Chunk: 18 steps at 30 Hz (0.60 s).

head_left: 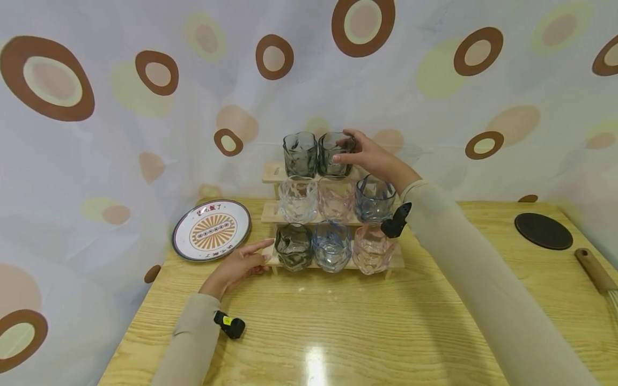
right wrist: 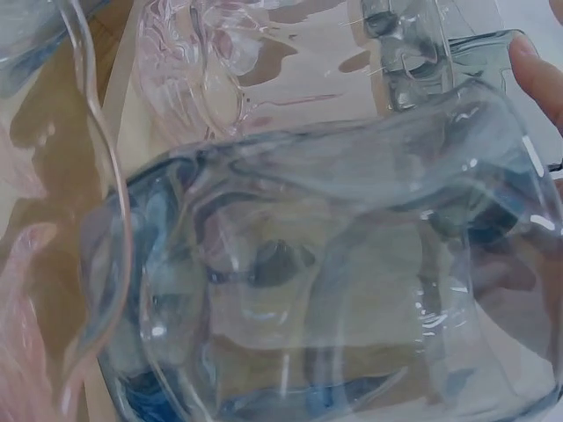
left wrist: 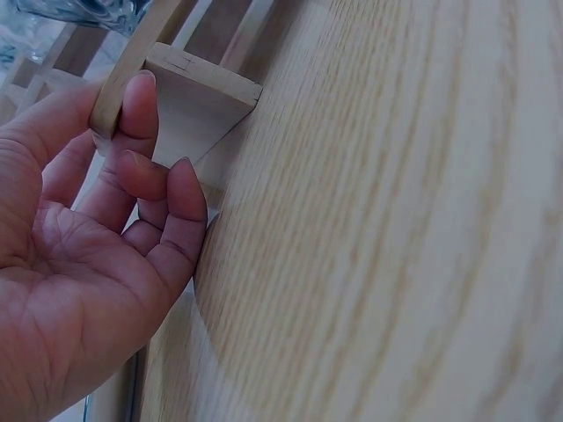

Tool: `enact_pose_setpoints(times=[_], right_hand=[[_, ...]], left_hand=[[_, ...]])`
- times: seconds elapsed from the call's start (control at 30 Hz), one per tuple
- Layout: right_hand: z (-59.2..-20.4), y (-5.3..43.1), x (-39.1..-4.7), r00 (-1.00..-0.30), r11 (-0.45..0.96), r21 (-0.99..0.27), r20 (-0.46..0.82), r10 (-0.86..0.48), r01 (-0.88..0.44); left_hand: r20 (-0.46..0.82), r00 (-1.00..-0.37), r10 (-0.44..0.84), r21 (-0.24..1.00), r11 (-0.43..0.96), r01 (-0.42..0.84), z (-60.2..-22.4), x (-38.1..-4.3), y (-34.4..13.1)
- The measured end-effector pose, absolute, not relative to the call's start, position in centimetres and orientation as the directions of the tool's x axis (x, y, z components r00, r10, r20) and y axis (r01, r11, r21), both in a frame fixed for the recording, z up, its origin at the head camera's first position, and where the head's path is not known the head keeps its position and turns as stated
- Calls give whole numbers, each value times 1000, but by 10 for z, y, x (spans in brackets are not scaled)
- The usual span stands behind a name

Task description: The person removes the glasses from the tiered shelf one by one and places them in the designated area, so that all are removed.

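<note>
Beige sleeves (head_left: 193,335) reach over the tabletop (head_left: 338,321) toward a three-tiered wooden rack (head_left: 270,213), which stands near the middle of its back edge. On the top tier, the right hand (head_left: 376,158) grips a grey glass (head_left: 329,167) at its right side — thumb in front — beside a second grey glass (head_left: 300,158). The left hand (head_left: 237,268) pinches the bottom tier's left end, next to a smoky glass (head_left: 293,249). By the tabletop's back left corner sits a patterned plate (head_left: 211,230); near the back right, a black disc (head_left: 543,231).
</note>
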State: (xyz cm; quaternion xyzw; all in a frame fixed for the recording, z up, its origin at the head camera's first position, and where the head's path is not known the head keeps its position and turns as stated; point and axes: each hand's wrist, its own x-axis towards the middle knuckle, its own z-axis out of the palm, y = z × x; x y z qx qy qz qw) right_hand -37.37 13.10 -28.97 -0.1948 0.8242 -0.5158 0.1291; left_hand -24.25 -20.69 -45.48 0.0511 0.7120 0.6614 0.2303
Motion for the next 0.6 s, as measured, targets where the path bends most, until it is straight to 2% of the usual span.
enact_pose_setpoints(times=[0.6], right_hand=[[-293, 129, -373, -911, 320, -918, 94, -402, -236]], left_hand=[[-264, -888, 376, 964, 120, -236, -456, -243, -207]])
